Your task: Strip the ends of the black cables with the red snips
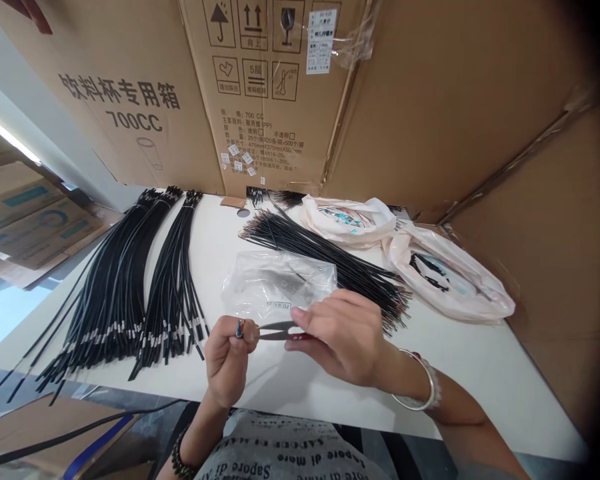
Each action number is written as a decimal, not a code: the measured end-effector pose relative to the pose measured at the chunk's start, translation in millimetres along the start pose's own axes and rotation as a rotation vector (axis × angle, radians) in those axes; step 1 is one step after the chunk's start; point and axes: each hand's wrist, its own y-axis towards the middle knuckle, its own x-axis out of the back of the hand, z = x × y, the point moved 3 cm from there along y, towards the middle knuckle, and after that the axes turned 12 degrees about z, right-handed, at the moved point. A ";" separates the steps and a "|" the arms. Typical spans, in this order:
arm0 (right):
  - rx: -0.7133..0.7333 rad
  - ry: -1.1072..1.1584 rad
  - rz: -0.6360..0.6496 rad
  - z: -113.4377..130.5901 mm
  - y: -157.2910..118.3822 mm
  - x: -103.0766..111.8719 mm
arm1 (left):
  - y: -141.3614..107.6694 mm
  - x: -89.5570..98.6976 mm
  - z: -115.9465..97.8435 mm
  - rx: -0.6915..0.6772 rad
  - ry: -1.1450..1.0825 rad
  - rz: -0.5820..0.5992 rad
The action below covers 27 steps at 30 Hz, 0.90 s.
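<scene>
My right hand [347, 333] is closed around small scissors [275, 331] with red on the handle. Their dark blades point left, slightly apart, and the tips reach the fingers of my left hand. My left hand [227, 357] is closed in a pinch on a thin wire end [240, 328], with blue and orange showing at the thumb and forefinger. The rest of that wire is hidden by the fingers. Just behind both hands lies a clear plastic bag [250, 280] with printing on it. A bundle of black cables [320, 253] with copper-coloured ends lies beyond my right hand.
Bundles of black cables [115, 267] with pale bands near their ends cover the white table's left side. Two white bags [365, 223] with small parts inside stand at the back right. Cardboard boxes [270, 100] wall in the back and right. A black cord [80, 430] runs below the front edge.
</scene>
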 end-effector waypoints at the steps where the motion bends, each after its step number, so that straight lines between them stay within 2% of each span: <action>1: 0.018 -0.022 0.008 1.3 1.9 -2.4 | 0.4 -0.4 -0.3 0.004 -0.012 -0.002; 11: 0.018 -0.193 -0.017 7.6 8.5 -10.0 | -3.8 1.3 2.3 0.028 0.002 -0.028; 18: -0.008 -0.201 -0.021 9.9 7.2 -8.4 | -9.8 4.1 4.2 -0.005 0.095 -0.022; 27: -0.003 -0.163 0.010 5.0 6.3 -7.3 | -19.7 15.4 14.0 0.015 0.210 -0.085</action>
